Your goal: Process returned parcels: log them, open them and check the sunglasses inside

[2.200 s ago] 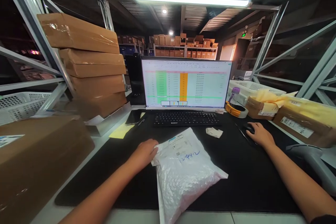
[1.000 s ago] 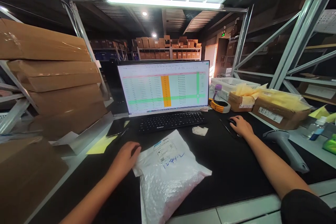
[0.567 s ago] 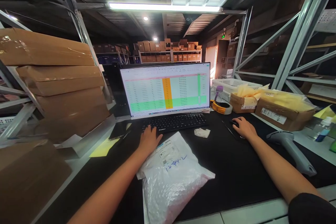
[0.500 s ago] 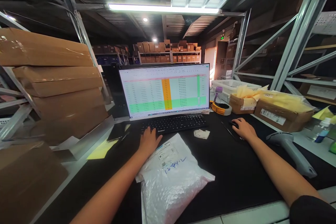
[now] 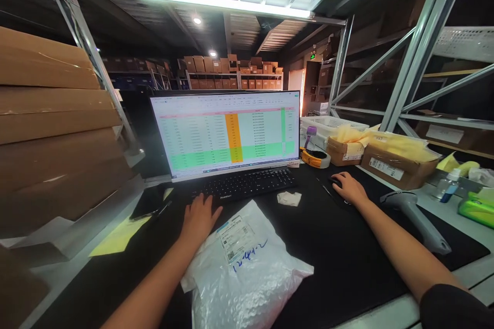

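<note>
My left hand (image 5: pixel 198 220) lies with fingers spread at the near left edge of the black keyboard (image 5: pixel 247 182), holding nothing. Under my right hand (image 5: pixel 349 188) is a dark computer mouse (image 5: pixel 335 182), mostly covered by the palm and fingers. Between my forearms lies a white plastic mailer bag (image 5: pixel 247 267) with a printed label and blue handwriting; its upper left side is close to my left wrist. Behind the keyboard stands a monitor (image 5: pixel 200 136) showing a spreadsheet with orange and green bands.
Stacked cardboard boxes (image 5: pixel 50 113) rise at the left beside a yellow paper (image 5: pixel 119 236). A barcode scanner (image 5: pixel 419 221) lies beyond my right forearm. A crumpled white paper (image 5: pixel 289 198), a tape roll (image 5: pixel 315 158) and a spray bottle (image 5: pixel 448 186) are also on the desk.
The whole view has turned slightly to the right, so most things sit further left in the picture. Both hands keep their places at the keyboard and the mouse.
</note>
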Available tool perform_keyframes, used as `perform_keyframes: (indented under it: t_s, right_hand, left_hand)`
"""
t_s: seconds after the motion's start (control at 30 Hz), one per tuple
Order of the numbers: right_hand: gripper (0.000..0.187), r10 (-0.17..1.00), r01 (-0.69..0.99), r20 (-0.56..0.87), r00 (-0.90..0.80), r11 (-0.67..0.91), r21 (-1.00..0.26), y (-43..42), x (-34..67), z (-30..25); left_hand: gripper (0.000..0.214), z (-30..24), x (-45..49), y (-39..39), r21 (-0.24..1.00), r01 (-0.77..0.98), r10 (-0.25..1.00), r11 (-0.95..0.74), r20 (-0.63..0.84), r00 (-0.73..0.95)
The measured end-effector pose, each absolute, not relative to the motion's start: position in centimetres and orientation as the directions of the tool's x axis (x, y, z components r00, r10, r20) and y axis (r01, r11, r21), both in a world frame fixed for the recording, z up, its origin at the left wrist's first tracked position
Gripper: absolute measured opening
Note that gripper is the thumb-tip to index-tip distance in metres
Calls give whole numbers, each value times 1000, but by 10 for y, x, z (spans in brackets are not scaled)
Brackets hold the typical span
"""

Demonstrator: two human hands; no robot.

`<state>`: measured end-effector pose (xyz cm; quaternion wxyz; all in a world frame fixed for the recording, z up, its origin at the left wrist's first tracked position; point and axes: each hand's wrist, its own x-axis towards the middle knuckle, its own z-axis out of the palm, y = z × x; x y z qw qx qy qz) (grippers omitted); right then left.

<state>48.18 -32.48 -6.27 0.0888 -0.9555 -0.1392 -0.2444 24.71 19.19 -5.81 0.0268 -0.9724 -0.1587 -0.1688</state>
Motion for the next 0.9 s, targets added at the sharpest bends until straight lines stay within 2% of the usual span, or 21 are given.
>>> perform_keyframes:
  t_s: [0.57, 0.9]
  right_hand:
    - [37, 220, 318, 507, 834, -941, -114, -328, 486, -67]
    - [37, 226, 320, 504, 834, -942, -107, -327, 484, -66]
  left_hand:
    - [62, -69, 251, 198, -39, 299, 261, -954, 390, 883]
    - [62, -64, 248, 195, -48, 294, 257, -954, 368, 894]
